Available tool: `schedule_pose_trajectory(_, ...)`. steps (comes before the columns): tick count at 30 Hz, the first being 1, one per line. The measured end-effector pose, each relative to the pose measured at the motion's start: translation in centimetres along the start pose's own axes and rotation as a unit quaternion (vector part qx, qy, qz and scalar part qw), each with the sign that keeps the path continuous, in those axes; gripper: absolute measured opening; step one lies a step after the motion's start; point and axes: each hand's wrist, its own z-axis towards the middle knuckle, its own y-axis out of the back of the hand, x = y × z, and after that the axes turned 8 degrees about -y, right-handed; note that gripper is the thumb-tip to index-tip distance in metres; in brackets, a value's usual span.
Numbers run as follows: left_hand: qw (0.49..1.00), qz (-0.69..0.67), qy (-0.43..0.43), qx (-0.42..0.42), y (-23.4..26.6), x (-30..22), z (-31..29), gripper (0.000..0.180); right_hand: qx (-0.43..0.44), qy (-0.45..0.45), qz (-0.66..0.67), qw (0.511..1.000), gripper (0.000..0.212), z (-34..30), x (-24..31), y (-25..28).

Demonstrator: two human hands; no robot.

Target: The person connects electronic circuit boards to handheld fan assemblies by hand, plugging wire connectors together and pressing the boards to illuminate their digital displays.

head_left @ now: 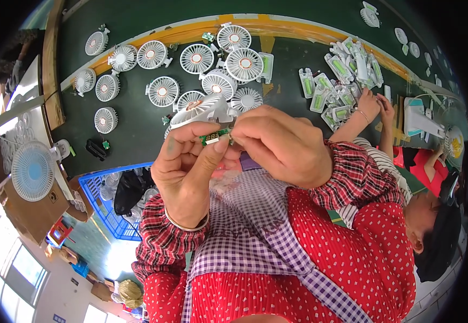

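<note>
Between the thumb and fingers of my left hand [188, 172] is a small green circuit board [210, 139] with a small display on it. My right hand [285, 142] is closed in a pinch at the board's right end; what sits between its fingertips is hidden. Just beyond both hands, a white fan head [204, 110] is tilted, with its neck toward my right fingers. Whether it rests on my fingers or joins the board by wires, I cannot tell.
Several white fan heads [196, 58] lie on the dark green table [137, 126]. At the right is a pile of white casings [347, 70], where a co-worker's hands [371, 105] are busy. A blue crate [96, 199] stands at the left, near a standing fan [33, 171].
</note>
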Motion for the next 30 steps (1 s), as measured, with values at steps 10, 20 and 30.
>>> schedule_pose_trajectory(10,0.997,0.015,-0.081,-0.005,-0.6,0.6,0.1,0.02,0.042,0.054,-0.055,0.996,0.044,0.4,-0.3,0.1)
schedule_pose_trajectory(20,0.995,0.073,-0.032,0.059,0.7,-0.4,0.3,0.028,0.048,-0.002,0.017,0.999,0.019,1.2,-0.5,0.9)
schedule_pose_trajectory(30,0.996,0.07,-0.044,0.039,0.8,0.0,0.0,0.028,0.107,-0.054,0.027,0.992,0.022,0.9,0.1,0.9)
